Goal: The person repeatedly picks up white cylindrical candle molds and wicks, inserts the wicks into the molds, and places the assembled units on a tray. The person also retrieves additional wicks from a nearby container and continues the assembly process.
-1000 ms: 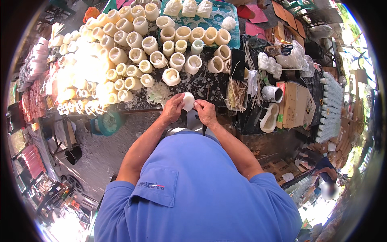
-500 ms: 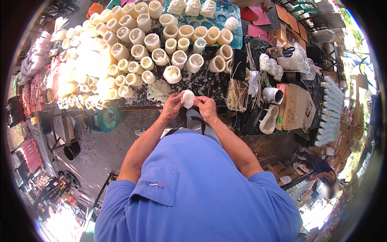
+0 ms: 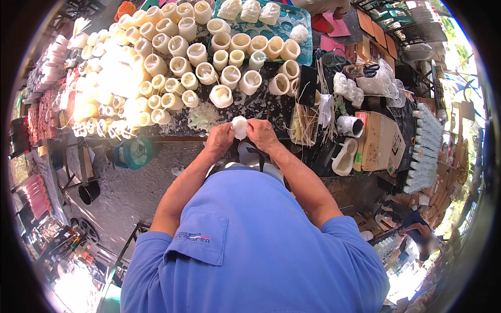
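Both hands — left hand (image 3: 219, 140) and right hand (image 3: 261, 134) — hold one small white cup (image 3: 239, 127) in a pinching grip above the counter (image 3: 261, 104) edge. The step looks like cleaning or trimming it; next calls for careful turning.

One head-worn fisheye view looks steeply down over the person's blue shirt (image 3: 245, 245) and forearms. It faces forward across the dark worktable (image 3: 261, 104), close above the hands, whose grip sits just above picture centre. Straight edges bend toward the round rim; ground shows below the grip on both sides.
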`<act>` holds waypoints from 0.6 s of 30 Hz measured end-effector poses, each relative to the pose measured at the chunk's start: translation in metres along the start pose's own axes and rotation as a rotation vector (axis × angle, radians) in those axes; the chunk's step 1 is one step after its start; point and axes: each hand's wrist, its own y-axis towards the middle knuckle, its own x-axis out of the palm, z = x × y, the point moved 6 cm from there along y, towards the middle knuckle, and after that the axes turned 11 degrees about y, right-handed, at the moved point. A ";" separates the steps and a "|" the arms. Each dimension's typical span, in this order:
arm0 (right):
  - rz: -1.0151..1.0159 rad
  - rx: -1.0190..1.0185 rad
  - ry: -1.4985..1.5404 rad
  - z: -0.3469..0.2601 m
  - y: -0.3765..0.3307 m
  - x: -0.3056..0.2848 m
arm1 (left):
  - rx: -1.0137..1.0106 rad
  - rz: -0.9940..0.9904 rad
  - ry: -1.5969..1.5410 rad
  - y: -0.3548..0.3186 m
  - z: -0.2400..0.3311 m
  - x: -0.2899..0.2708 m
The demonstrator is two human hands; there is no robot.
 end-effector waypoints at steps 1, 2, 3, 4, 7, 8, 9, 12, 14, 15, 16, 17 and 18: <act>-0.005 0.050 0.020 0.005 0.001 -0.002 | -0.017 -0.002 -0.037 0.000 0.000 -0.002; -0.001 0.079 0.044 0.008 0.002 -0.003 | -0.080 -0.031 -0.057 0.000 -0.002 -0.001; 0.004 0.133 0.057 0.012 0.001 -0.005 | -0.125 -0.038 -0.218 -0.001 -0.003 0.000; 0.007 0.169 0.086 0.015 0.001 -0.006 | -0.221 -0.073 -0.361 -0.005 -0.004 0.005; 0.035 0.342 0.303 0.023 -0.005 -0.005 | -0.283 -0.053 -0.514 -0.009 -0.002 0.010; 0.026 0.311 0.286 0.020 -0.005 -0.004 | -0.290 -0.032 -0.524 -0.009 -0.002 0.010; 0.016 0.290 0.273 0.018 -0.005 -0.002 | -0.316 -0.021 -0.538 -0.009 -0.004 0.011; 0.027 0.475 0.491 0.027 -0.007 0.006 | -0.338 -0.016 -0.639 -0.006 -0.008 0.013; 0.057 0.574 0.766 0.033 -0.007 0.013 | -0.373 -0.021 -0.634 -0.006 -0.011 0.012; 0.063 0.588 0.803 0.035 -0.006 0.016 | -0.367 0.009 -0.561 -0.007 -0.012 0.009; 0.051 0.604 0.858 0.036 -0.005 0.020 | -0.390 0.022 -0.488 -0.008 -0.013 0.008; 0.053 0.697 0.888 0.040 -0.008 0.024 | -0.411 0.027 -0.425 -0.009 -0.013 0.007; 0.043 0.613 0.817 0.037 -0.005 0.023 | -0.291 0.117 -0.218 -0.007 -0.006 -0.003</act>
